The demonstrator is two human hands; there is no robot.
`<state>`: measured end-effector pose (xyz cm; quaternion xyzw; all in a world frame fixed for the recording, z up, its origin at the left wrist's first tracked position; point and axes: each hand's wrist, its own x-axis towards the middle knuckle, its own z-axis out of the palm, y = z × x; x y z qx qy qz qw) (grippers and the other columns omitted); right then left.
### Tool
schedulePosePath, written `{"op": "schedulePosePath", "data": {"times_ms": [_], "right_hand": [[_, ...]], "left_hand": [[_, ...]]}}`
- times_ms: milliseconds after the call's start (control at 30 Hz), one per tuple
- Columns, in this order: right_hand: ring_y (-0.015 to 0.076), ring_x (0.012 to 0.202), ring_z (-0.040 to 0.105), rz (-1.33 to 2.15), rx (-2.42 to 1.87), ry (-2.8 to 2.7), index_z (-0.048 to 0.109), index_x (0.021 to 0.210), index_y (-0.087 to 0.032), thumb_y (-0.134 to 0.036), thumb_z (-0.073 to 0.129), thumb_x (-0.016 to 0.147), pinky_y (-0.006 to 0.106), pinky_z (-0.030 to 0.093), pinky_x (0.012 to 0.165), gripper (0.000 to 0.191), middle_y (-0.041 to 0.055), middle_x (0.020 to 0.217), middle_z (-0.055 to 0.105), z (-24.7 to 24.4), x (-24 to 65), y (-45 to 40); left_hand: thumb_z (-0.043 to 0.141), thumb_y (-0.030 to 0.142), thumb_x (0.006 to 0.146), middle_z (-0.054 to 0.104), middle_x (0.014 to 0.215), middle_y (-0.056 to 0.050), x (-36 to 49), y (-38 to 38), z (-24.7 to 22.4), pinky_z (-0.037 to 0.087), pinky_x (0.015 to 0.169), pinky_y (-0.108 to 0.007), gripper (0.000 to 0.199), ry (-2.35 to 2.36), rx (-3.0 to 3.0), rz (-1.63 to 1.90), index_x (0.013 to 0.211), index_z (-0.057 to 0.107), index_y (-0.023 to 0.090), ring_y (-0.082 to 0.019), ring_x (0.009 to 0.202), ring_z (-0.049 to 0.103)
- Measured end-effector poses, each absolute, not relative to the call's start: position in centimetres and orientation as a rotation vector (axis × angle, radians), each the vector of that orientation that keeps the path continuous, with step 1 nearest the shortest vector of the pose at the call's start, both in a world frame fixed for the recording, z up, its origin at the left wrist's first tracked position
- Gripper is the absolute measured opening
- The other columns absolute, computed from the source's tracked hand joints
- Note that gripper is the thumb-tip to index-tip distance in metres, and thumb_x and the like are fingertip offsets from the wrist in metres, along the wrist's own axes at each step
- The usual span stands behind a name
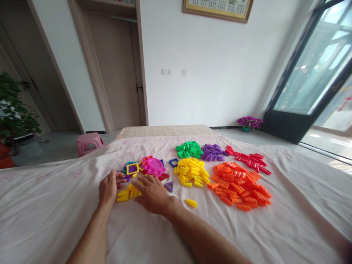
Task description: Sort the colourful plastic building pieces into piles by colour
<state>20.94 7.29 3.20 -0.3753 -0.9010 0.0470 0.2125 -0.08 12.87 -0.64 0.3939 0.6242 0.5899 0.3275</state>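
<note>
On the left, my left hand (109,186) rests beside a small group of yellow pieces (125,195), its fingers curled toward a purple piece; whether it grips anything is unclear. My right hand (152,192) lies palm down over the right part of that group, fingers spread and partly covering it. Just beyond my hands are a pink scalloped piece (154,166), a yellow square frame (132,168) and red pieces (163,176). A purple triangle (169,186) lies right of my right hand. One yellow piece (191,202) sits apart near my right forearm.
Farther right are piles of yellow (191,171), green (189,149), purple (213,152), red (251,161) and orange pieces (240,185) on a wrinkled cloth (297,205). A blue square frame (173,162) lies left of the yellow pile. A pink stool (89,143) stands beyond the left edge.
</note>
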Motion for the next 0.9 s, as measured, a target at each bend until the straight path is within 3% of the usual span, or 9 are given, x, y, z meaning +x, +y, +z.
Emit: {"op": "schedulePosePath", "data": {"times_ms": [233,433,733,900], "right_hand": [[0.0216,0.106,0.056,0.131,-1.066,-2.503,0.059,0.112,-0.024,-0.029,0.064,0.09,0.035,0.043,0.094,0.023,0.0044,0.111,0.065,1.9,19.4,7.3],[0.0221,0.106,0.058,0.197,-1.166,-2.369,0.056,0.12,-0.023,-0.024,0.067,0.081,0.033,0.045,0.09,0.04,0.0064,0.115,0.063,3.4,21.2,8.0],[0.0233,0.113,0.057,0.15,-1.733,-2.049,0.059,0.126,-0.015,-0.01,0.062,0.076,0.031,0.041,0.096,0.051,0.0121,0.121,0.063,9.3,33.5,11.2],[0.0267,0.116,0.056,0.084,-1.975,-1.935,0.056,0.134,-0.015,-0.016,0.069,0.075,0.035,0.039,0.099,0.06,0.0131,0.122,0.064,9.7,37.6,11.6]], "left_hand": [[0.045,0.051,0.084,0.076,0.088,-0.015,-0.4,13.2,-0.9,0.054,0.052,-0.03,0.049,1.647,1.043,1.552,0.091,0.069,0.009,-0.023,0.068,0.073],[0.048,0.05,0.082,0.076,0.089,-0.014,-0.7,13.3,-1.2,0.053,0.052,-0.029,0.043,1.642,1.045,1.558,0.086,0.068,0.011,-0.022,0.068,0.072],[0.055,0.047,0.078,0.075,0.085,-0.011,-0.5,13.4,-1.3,0.051,0.052,-0.029,0.037,1.652,1.051,1.566,0.084,0.067,0.013,-0.022,0.069,0.071],[0.056,0.046,0.077,0.076,0.084,-0.011,-0.5,13.5,-1.4,0.051,0.053,-0.029,0.036,1.662,1.054,1.57,0.082,0.069,0.013,-0.023,0.069,0.071]]}}
